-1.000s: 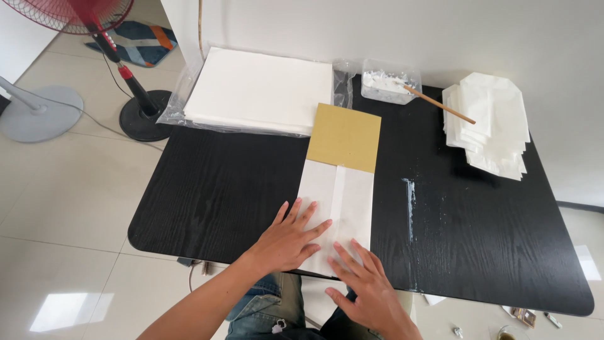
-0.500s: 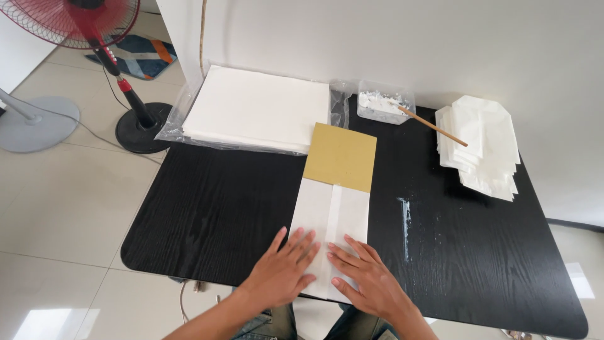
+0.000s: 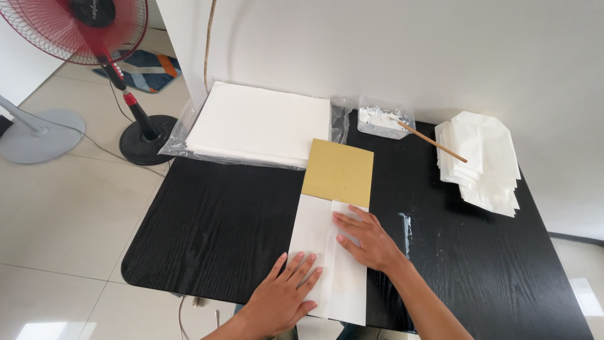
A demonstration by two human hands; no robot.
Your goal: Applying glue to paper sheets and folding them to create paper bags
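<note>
White paper, folded into a long strip [image 3: 330,255], lies on the black wood-grain table [image 3: 214,233] under both hands in the head camera's view. The left hand [image 3: 286,296] rests flat on the strip's near left part, fingers [image 3: 301,266] stretched and slightly spread, pressing down and gripping nothing. The right hand [image 3: 368,236] lies flat on the strip's right half, its fingers [image 3: 346,220] pointing left across the middle seam, likewise open and pressing rather than grasping. The strip's near end hangs just over the table edge, below the left palm.

Beyond the right fingertips, a tan cardboard sheet [image 3: 338,171] sticks out from the far end of the strip, touching it. Farther still, past the cardboard and to the left of both hands, a thick stack of white sheets [image 3: 261,123] sits on a clear plastic wrapper [image 3: 179,135]. Up and to the right of the right fingers stands a clear tub of white paste [image 3: 385,118] with a thin wooden stick [image 3: 434,142] leaning out of it. Well to the right of the right hand is a pile of finished white paper bags [image 3: 481,160]. Just beside the right wrist, a white smear [image 3: 406,226] streaks the tabletop.

Off the table, far left of the left fingers, a red standing fan [image 3: 82,28] stands on the tiled floor [image 3: 56,208].
</note>
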